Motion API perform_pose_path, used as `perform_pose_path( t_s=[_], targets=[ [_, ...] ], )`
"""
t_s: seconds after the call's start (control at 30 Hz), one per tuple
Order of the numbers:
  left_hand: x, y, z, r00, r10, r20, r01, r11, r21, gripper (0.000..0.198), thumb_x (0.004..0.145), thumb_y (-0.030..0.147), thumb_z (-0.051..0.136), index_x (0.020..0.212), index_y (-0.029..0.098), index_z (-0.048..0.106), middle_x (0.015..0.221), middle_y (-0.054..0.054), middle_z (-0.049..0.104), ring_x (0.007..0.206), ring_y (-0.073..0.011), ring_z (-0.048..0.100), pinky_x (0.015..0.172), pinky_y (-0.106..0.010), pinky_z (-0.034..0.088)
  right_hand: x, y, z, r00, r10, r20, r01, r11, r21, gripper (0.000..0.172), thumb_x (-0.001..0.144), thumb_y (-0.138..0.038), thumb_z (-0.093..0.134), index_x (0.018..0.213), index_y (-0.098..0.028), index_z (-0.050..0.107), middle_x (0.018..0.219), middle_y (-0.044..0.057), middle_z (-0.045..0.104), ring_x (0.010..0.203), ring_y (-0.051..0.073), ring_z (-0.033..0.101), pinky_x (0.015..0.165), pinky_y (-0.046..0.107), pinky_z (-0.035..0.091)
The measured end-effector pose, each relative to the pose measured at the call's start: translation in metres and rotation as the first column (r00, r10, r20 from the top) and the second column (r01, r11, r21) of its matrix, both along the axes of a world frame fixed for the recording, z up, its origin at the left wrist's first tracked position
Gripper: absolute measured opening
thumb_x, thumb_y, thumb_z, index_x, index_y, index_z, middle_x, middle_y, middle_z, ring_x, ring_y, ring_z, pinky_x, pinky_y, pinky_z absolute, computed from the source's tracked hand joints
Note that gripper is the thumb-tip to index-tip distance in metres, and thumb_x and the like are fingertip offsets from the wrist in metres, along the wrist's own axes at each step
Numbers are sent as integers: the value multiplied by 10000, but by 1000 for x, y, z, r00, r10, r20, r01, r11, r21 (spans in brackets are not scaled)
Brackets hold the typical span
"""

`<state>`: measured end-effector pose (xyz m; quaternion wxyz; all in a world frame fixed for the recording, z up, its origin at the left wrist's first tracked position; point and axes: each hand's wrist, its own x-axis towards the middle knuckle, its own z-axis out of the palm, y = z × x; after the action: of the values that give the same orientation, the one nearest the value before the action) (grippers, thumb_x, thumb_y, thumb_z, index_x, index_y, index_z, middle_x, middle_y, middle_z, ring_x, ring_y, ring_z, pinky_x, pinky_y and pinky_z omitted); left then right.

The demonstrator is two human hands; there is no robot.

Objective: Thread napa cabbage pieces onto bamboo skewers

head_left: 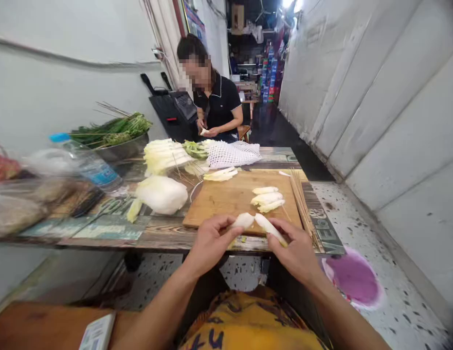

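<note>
My left hand (210, 241) pinches one pale cabbage piece (244, 220) at the near edge of a wooden cutting board (226, 199). My right hand (296, 250) grips a second, longer cabbage strip (269, 227) beside it. The two pieces meet between my hands. More cut cabbage pieces (268, 198) lie on the board beyond them. A bundle of bamboo skewers (301, 201) lies along the board's right side.
A cabbage chunk (161, 194), stacked cabbage leaves (164, 154), a white mesh net (231, 153), a water bottle (89, 165) and a metal bowl of greens (117, 133) sit on the table. Across it a person (215, 104) handles food. A purple basin (353, 279) stands on the floor.
</note>
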<state>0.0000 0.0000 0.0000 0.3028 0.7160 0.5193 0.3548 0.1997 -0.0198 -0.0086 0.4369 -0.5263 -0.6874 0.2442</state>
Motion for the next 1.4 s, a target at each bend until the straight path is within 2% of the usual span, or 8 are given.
perform_pose_path(
  t_s=[0.17, 0.37, 0.53, 0.67, 0.9, 1.03, 1.17, 1.4],
  targets=[
    [-30, 37, -3, 785, 438, -438, -178, 837, 518, 258, 885, 294, 437, 812, 150, 638, 789, -96, 653, 832, -246, 570, 763, -355, 398, 9, 3, 7, 998, -12, -58, 8, 996, -83, 251, 840, -323, 493, 774, -155, 668, 651, 16, 655, 630, 158, 606, 607, 236, 455],
    [-39, 81, -24, 694, 425, -582, -97, 855, 509, 307, 839, 105, 408, 1051, 150, 624, 1127, -149, 634, 1095, -284, 529, 957, -474, 314, 2, -3, 1, 937, 114, -330, -222, 924, -312, 390, 904, -458, 414, 724, -154, 578, 619, 11, 586, 550, 118, 531, 526, 217, 405],
    [0, 30, -30, 944, 235, -231, -132, 912, 388, 314, 882, 236, 446, 1134, 155, 615, 1116, -120, 662, 1035, -230, 594, 944, -370, 400, -4, -1, -10, 988, 0, -154, -25, 986, -162, 338, 920, -408, 394, 890, -145, 604, 708, 41, 623, 615, 158, 582, 589, 266, 465],
    [32, -15, -19, 988, 82, 134, -100, 986, 133, 324, 835, 329, 565, 1120, 196, 642, 1052, -77, 691, 945, -211, 629, 873, -306, 449, -20, -2, -22, 977, -109, 181, 71, 977, 202, 391, 918, -256, 373, 1254, -104, 504, 1074, 162, 615, 989, 261, 574, 824, 396, 477],
    [38, -14, -13, 748, 160, 644, 67, 947, -313, 384, 825, 396, 576, 1135, 175, 629, 1071, -64, 664, 979, -189, 595, 871, -282, 453, -20, -15, -12, 911, 98, 400, -227, 930, 289, 494, 875, -292, 506, 1328, -109, 433, 1199, 173, 554, 1102, 267, 507, 921, 422, 448],
    [29, -13, -16, 678, 189, 710, 189, 889, -418, 434, 807, 420, 602, 1181, 200, 592, 911, -41, 665, 776, -120, 599, 715, -218, 471, 12, 11, 1, 821, -196, 536, 56, 963, 265, 288, 889, -289, 479, 1087, -121, 603, 995, 144, 631, 953, 265, 562, 815, 390, 459],
    [26, -12, -18, 591, 289, 753, 284, 800, -529, 471, 762, 426, 657, 1159, 189, 565, 712, -7, 624, 614, -106, 580, 554, -197, 463, 32, 43, -7, 642, -204, 739, 210, 974, 86, 164, 834, -233, 531, 881, -117, 638, 853, 143, 648, 821, 266, 595, 694, 343, 443],
    [18, -6, -20, 430, 449, 783, 333, 728, -600, 230, 763, 290, 679, 894, 108, 629, 911, -101, 663, 713, -127, 612, 617, -218, 528, 34, 60, -23, 736, -250, 629, 230, 966, 115, 195, 859, -161, 428, 842, -131, 619, 779, 111, 672, 725, 214, 627, 633, 287, 436]
  ],
)
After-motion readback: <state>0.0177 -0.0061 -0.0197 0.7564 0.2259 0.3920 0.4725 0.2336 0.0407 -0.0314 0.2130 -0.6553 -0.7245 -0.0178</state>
